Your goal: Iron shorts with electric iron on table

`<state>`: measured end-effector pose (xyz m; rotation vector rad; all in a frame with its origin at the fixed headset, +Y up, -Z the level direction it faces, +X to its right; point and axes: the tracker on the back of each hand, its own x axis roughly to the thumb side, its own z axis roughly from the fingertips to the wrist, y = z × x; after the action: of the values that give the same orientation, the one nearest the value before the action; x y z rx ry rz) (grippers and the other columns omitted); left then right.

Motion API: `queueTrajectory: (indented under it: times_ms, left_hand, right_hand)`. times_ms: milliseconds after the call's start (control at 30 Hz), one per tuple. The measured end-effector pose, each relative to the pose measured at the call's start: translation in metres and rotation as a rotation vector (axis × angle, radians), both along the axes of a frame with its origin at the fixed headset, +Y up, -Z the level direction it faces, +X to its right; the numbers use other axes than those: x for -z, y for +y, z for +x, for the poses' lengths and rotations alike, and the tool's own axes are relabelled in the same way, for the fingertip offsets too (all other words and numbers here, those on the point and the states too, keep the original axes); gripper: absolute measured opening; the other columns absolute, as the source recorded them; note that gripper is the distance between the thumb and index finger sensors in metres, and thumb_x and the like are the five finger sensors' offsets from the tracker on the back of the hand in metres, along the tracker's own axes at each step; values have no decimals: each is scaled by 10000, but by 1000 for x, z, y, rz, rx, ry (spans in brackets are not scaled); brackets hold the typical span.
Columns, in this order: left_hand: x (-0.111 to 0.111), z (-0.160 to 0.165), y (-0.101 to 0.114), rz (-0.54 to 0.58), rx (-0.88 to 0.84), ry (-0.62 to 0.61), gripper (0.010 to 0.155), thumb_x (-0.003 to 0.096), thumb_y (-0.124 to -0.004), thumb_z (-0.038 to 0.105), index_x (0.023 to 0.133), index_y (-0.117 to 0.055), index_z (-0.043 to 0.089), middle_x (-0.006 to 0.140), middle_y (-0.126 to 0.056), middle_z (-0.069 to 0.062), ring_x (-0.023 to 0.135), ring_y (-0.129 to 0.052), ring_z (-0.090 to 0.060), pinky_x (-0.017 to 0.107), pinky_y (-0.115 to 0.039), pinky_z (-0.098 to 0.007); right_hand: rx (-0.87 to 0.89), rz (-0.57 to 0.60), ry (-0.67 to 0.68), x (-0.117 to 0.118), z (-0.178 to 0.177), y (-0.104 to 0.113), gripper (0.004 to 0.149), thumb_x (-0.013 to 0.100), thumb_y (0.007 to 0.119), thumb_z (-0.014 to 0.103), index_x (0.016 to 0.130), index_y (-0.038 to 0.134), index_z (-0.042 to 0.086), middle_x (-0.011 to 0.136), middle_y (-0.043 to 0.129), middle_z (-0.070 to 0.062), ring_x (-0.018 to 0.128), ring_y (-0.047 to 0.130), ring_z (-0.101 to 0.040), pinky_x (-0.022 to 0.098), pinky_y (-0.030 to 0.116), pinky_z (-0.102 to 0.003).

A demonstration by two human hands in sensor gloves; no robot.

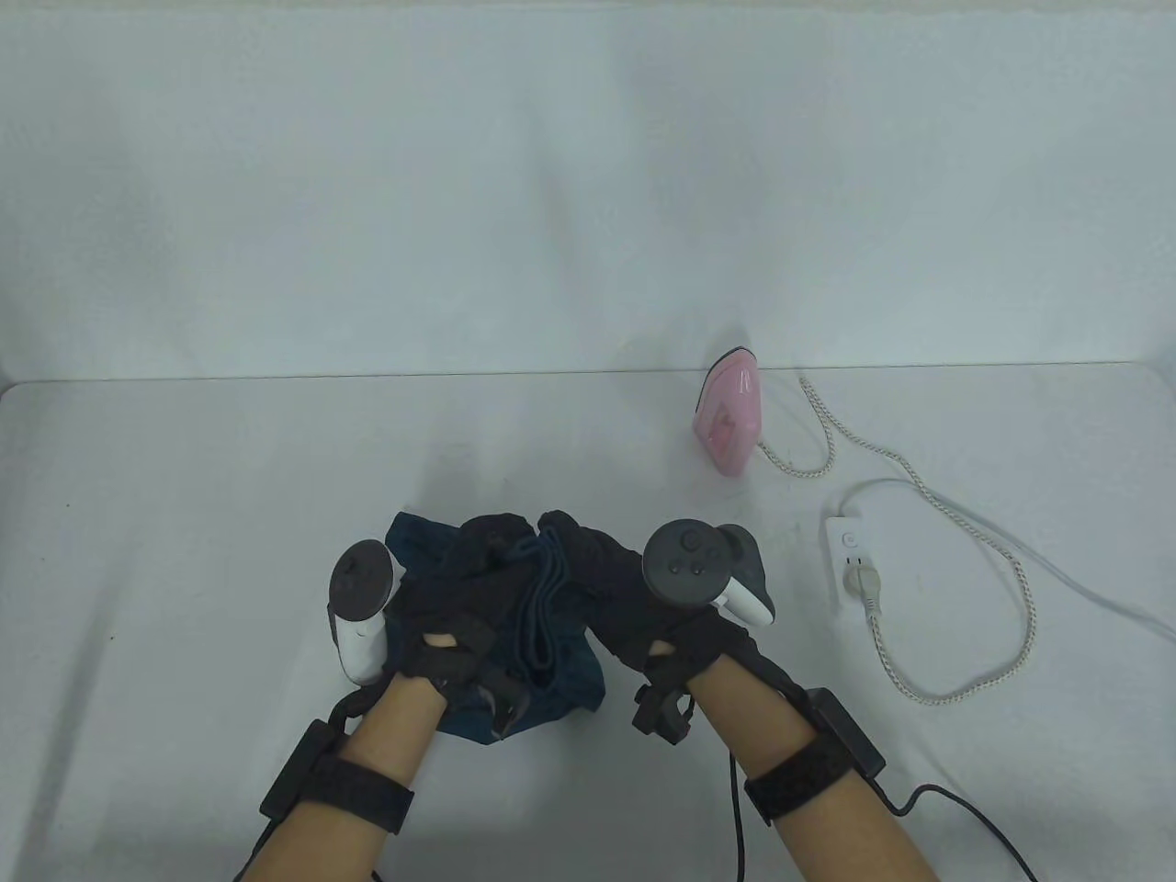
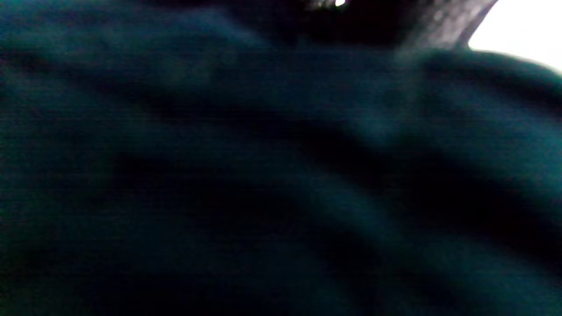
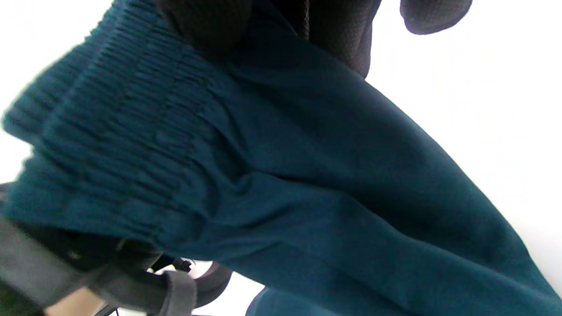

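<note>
The shorts (image 1: 524, 634) lie bunched in a dark teal heap at the near middle of the worktop (image 1: 184, 478), not yet spread flat. Your left hand (image 1: 441, 634) rests on the left part of the heap; its wrist view shows only dark, blurred cloth, so how far that grip is closed cannot be told. Your right hand (image 1: 634, 606) sits at the right side of the shorts, and the right wrist view shows its fingers (image 3: 206, 26) closed over the gathered elastic waistband (image 3: 109, 145): this grip holds fabric.

Judgement: the step in hand is preparation, laying out the garment; ironing has not begun. The next move calls for drawing the waistband and legs apart until the cloth lies smooth and single on the worktop, then freeing one hand to fetch the iron.

The iron (image 1: 728, 418), pink, stands well apart from the shorts, beyond them and to the right, untouched. Its braided cord (image 1: 974, 551) runs to a white power strip (image 1: 847, 560) right of the shorts, where the plug is seated.

Count: one pair of shorts, one iron, one power strip, one braided cord and two hands, each with one tracker on its back.
</note>
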<state>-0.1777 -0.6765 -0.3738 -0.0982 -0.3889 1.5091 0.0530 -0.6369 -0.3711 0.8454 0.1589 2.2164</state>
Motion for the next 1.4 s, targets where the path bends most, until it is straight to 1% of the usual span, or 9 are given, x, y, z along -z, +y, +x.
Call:
queueTrajectory:
  times_ms: [133, 333, 600, 767, 867, 1033, 1167, 1300, 1400]
  left_hand:
    - [3, 0, -1, -16, 2, -65, 475, 484, -881, 378, 919, -690, 396, 945, -797, 107, 765, -932, -216, 695, -663, -620]
    - [7, 1, 0, -34, 69, -216, 481, 499, -859, 358, 950, -693, 368, 939, -799, 77, 768, -922, -240, 702, -640, -648]
    - [7, 3, -4, -55, 138, -226, 438, 480, -890, 372, 889, -740, 326, 910, -827, 63, 788, -920, -246, 704, -631, -663]
    - [6, 7, -6, -58, 121, -187, 481, 487, -880, 368, 930, -696, 326, 949, -784, 69, 854, -876, -264, 709, -623, -654]
    - [5, 5, -4, -32, 99, -146, 485, 496, -871, 363, 931, -659, 357, 1070, -672, 84, 1031, -740, -294, 722, -604, -647]
    - [4, -5, 5, 24, 39, -46, 495, 491, -867, 313, 923, -629, 358, 962, -781, 70, 888, -905, -275, 703, -650, -636]
    - [4, -11, 18, 62, 64, -80, 672, 533, -758, 302, 1097, -406, 209, 972, -678, 7, 840, -893, -274, 709, -631, -645]
    - [5, -18, 44, 131, 153, -34, 544, 548, -708, 334, 1053, -536, 228, 934, -684, 0, 767, -926, -264, 685, -667, -630]
    - [3, -28, 68, 226, 228, 43, 508, 549, -693, 388, 1028, -564, 277, 881, -770, 42, 558, -1026, -182, 588, -795, -542]
  right_hand:
    - [8, 1, 11, -1, 2, 3, 656, 554, 697, 354, 1112, 361, 286, 1080, 650, -44, 846, 901, -285, 707, 621, -635]
    - [14, -36, 32, 1, 8, 6, 745, 499, 789, 506, 1113, 437, 276, 1012, 742, 4, 784, 919, -259, 683, 637, -652]
    - [1, 18, -37, -2, 6, 4, 811, 411, 890, 510, 1094, 497, 316, 1070, 600, 28, 899, 801, -278, 701, 592, -669]
    - [13, 18, -84, 0, 11, 3, 648, 389, 919, 507, 928, 586, 371, 1110, 508, 31, 1005, 687, -341, 720, 526, -698]
    - [44, -6, -89, 2, 14, 4, 520, 401, 929, 499, 831, 668, 370, 1095, 580, 50, 1016, 730, -379, 702, 587, -674]
    - [101, -16, -163, 8, 30, 14, 489, 430, 908, 493, 826, 661, 344, 1053, 663, 10, 930, 845, -393, 659, 702, -597]
    - [227, -36, -228, 15, 56, 24, 491, 450, 880, 509, 842, 637, 339, 945, 778, 42, 781, 972, -362, 569, 809, -526]
    - [327, -37, -224, 20, 75, 40, 495, 463, 857, 503, 862, 615, 338, 863, 794, 74, 600, 1060, -262, 473, 867, -473]
    - [356, -11, -237, 20, 87, 59, 495, 478, 828, 498, 888, 601, 341, 855, 791, 82, 453, 1061, -178, 435, 875, -456]
